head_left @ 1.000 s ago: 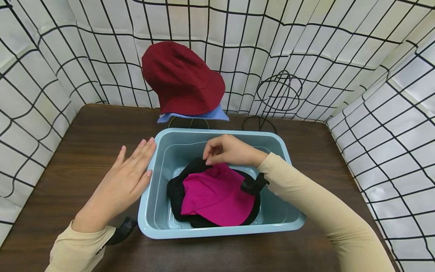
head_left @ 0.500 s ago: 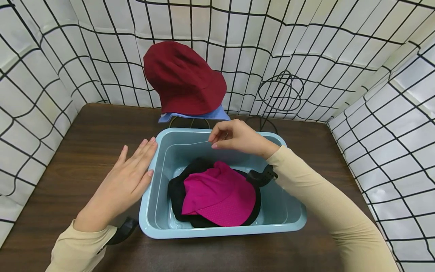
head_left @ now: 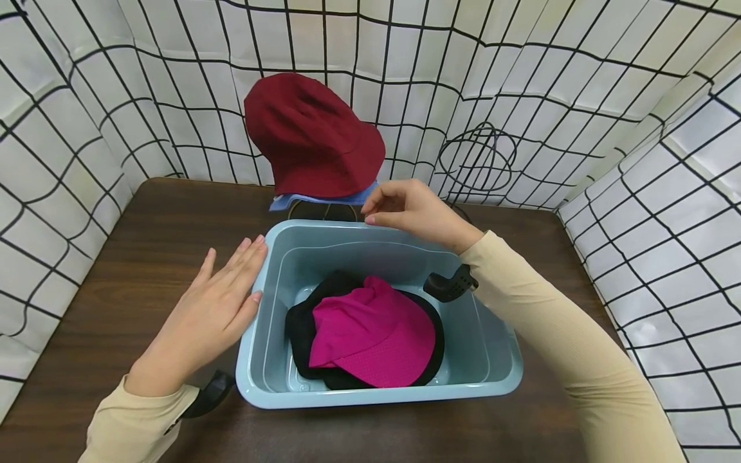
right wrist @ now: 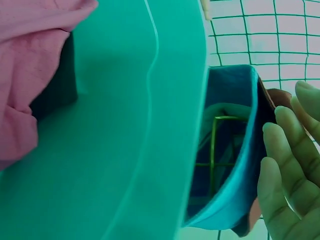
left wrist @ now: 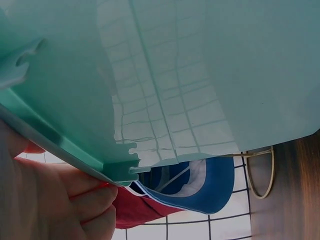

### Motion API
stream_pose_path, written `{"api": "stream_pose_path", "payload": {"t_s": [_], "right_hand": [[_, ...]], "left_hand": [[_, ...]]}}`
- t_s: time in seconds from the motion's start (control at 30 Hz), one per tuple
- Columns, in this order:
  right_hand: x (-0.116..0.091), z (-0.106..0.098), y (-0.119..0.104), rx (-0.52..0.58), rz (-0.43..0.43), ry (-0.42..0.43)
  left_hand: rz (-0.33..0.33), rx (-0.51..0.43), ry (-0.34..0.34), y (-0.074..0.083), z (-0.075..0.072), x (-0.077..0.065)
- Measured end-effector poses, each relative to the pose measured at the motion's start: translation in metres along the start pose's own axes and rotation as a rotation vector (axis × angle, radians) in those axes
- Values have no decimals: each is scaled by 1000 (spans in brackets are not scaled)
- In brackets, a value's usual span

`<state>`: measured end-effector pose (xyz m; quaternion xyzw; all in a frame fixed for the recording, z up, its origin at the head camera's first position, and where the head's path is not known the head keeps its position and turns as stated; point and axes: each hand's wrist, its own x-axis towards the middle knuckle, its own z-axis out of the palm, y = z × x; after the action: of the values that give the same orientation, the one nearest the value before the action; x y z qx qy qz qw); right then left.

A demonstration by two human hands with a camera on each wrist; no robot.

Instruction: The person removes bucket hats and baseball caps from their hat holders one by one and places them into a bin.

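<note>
My left hand (head_left: 211, 302) lies with straight fingers along the left rim of a light blue plastic tub (head_left: 382, 400); in the left wrist view its fingers (left wrist: 90, 202) meet the tub's edge. Inside the tub, a magenta cap (head_left: 370, 334) rests on a black hat (head_left: 300, 337). My right hand (head_left: 413, 212), fingers loosely bent and holding nothing, hovers over the tub's back rim. Just left of it, a dark red bucket hat (head_left: 307, 138) sits over a blue hat (head_left: 283, 202). The right wrist view shows my fingers (right wrist: 277, 145) close beside the blue hat (right wrist: 240, 185).
A wire stand (head_left: 327, 211) carries the stacked hats behind the tub. To its right stands a bare black wire stand (head_left: 483, 157), its base partly hidden by my right hand. Black grid panels (head_left: 579, 83) with white backing enclose the brown wooden table (head_left: 173, 238).
My right hand has risen from beside the magenta cap and moved back to the tub's far rim, near the stacked hats. The left hand stays at the tub's left rim.
</note>
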<state>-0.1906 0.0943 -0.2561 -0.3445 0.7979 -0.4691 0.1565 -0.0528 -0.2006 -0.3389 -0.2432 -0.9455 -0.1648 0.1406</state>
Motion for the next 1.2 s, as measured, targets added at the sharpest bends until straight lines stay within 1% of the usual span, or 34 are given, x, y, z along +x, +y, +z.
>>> {"api": "stream_pose_path", "payload": {"t_s": [0.1,0.33,0.5,0.73,0.9,1.2], "right_hand": [[4,-3,-3,-24,10,27],[13,-9,-7,-89,-11,85],[21,-14,-11,-123,-31,104],[33,-18,-16,-104,-41,147],[41,-19,-19,-105,-66,169],[57,-17,-21,-92,-39,216]], "left_hand": [[0,-3,0,0,0,0],[-9,-9,-3,0,0,-1],[-7,-9,-5,0,0,0],[0,-8,-5,0,1,0],[-2,-8,-4,0,1,-1],[-1,-10,8,-1,1,-2]]}}
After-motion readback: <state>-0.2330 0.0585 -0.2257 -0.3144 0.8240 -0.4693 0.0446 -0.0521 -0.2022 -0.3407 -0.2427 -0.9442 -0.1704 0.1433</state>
